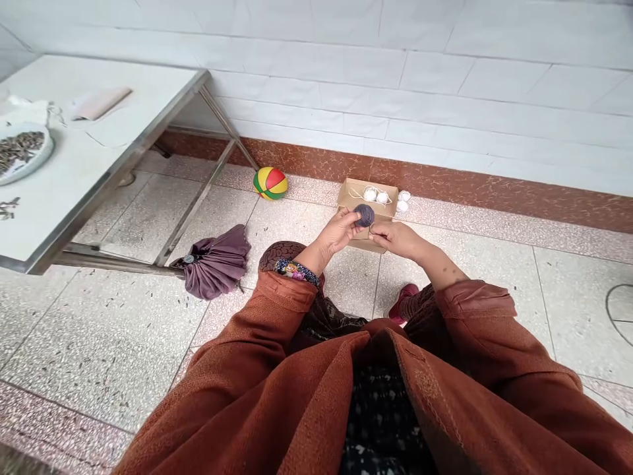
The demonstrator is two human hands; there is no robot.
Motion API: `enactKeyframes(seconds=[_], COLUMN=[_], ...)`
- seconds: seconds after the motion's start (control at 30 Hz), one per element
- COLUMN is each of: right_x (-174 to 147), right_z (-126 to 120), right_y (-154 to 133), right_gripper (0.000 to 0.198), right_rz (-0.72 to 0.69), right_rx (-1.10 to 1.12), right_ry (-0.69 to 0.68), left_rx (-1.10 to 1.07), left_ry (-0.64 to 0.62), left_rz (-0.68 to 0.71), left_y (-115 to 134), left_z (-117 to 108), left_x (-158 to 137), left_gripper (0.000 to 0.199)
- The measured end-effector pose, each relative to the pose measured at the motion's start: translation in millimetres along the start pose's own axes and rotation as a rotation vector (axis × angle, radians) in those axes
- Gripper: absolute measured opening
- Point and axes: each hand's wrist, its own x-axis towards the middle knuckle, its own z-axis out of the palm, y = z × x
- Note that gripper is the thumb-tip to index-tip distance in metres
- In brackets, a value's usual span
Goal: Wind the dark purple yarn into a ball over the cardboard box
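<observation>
Between the thumb and fingers of my left hand [341, 228] is a dark grey ball of yarn [364, 215]. Close to its right side, my right hand [393, 238] is closed in a pinch. Whatever lies between those fingertips is too small to make out, though a thread from the ball may be there. Below and beyond my hands an open cardboard box [350, 187] stands on the floor, partly hidden by them. White yarn balls [370, 194] with loose strands lie inside it. More white balls [403, 202] rest on the floor against the box's right side.
A red, yellow and green ball [270, 183] sits near the wall. A folded purple umbrella [217, 262] lies by the leg of a metal-edged table [148, 86]. On that table are a dish [47, 155] of dark dried pieces and a folded cloth [103, 103].
</observation>
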Motion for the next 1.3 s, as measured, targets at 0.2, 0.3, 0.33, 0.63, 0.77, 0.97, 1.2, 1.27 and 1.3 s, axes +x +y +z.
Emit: enactKeyframes(seconds=[0.2, 0.3, 0.33, 0.63, 0.77, 0.97, 1.2, 1.27, 1.3], right_x=[-2.5, -2.4, -2.2, -10.5, -16.9, -7.8, -6.8, -8.8, -9.5], right_z=[-12.6, -15.7, -15.5, -2.4, -6.6, -15.5, -1.4, 3.7, 5.5], right_y=[-11.2, -1.4, 3.5, 13.6, -2.2, 2.2, 22.1, 22.3, 21.0], right_gripper=[0.027, 0.029, 0.029, 0.029, 0.030, 0.029, 0.023, 0.021, 0.021], right_rz=[-0.012, 0.090, 0.123, 0.141, 0.015, 0.064, 0.221, 0.185, 0.146], right_rx=[0.083, 0.090, 0.094, 0.072, 0.147, 0.132, 0.055, 0.040, 0.038], right_ry=[0.108, 0.274, 0.316, 0.185, 0.093, 0.296, 0.358, 0.270, 0.211], left_rx=[0.282, 0.305, 0.259, 0.110, 0.419, 0.520, 0.150, 0.176, 0.211], left_ry=[0.053, -0.183, -0.266, -0.181, -0.019, -0.276, -0.300, -0.192, -0.136], left_rz=[-0.054, -0.134, -0.154, 0.031, 0.057, -0.083, -0.055, -0.020, -0.006], left_y=[-8.5, -7.4, -6.0, 1.8, -2.5, -8.3, -3.7, -4.8, -5.7], left_z=[3.0, 7.4, 9.5, 15.4, 11.1, 10.5, 12.7, 13.3, 13.6], left_x=[1.6, -2.6, -4.2, 1.4, 3.5, -6.3, -6.9, -1.8, 0.7], left_gripper=[0.044, 0.068, 0.073, 0.044, 0.038, 0.045, 0.054, 0.044, 0.040])
